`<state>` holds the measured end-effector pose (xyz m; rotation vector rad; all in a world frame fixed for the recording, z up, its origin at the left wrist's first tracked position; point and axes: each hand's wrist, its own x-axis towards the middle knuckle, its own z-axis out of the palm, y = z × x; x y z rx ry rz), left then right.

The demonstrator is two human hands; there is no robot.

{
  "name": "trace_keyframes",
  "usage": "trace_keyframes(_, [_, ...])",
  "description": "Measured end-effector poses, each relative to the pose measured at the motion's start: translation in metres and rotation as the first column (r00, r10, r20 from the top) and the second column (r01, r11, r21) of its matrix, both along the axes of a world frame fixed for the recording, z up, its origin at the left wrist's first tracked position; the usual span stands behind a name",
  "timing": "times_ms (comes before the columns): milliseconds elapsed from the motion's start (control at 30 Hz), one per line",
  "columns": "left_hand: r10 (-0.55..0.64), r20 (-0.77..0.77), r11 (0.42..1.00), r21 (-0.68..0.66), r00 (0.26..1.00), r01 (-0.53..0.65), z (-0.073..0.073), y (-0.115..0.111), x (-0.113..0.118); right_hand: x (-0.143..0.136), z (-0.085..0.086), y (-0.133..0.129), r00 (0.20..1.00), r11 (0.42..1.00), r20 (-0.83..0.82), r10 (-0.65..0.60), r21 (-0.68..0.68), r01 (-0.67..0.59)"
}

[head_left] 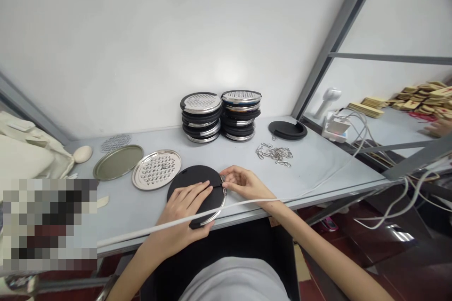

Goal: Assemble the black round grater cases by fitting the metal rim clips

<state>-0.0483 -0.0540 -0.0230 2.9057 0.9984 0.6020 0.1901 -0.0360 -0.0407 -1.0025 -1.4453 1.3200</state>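
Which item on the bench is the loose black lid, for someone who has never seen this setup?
Start at the grey table against the white wall and find the two stacks of graters at its back edge. Just right of them, past the pile of metal clips, lies the black lid: flat, alone, all black, with no metal.

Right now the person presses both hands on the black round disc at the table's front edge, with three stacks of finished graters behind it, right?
Not quite: the head view shows two stacks, not three. The left hand and right hand do rest on the black round disc at the table front edge.
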Motion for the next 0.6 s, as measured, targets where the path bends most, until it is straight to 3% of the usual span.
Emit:
trace_keyframes(167, [0.008,0.02,1.0,0.023,1.0,-0.008,-0.0022,0.0016,-0.001,-0.0085,-0.0014,-0.0029,0.997,0.997,0.039,-0.072,0.033,0.071])
trace_keyframes(600, [0.006,0.023,1.0,0.023,1.0,-0.007,-0.0005,0.0011,-0.0006,-0.0045,-0.0004,-0.0026,0.999,0.998,0.031,-0.014,0.06,0.012])
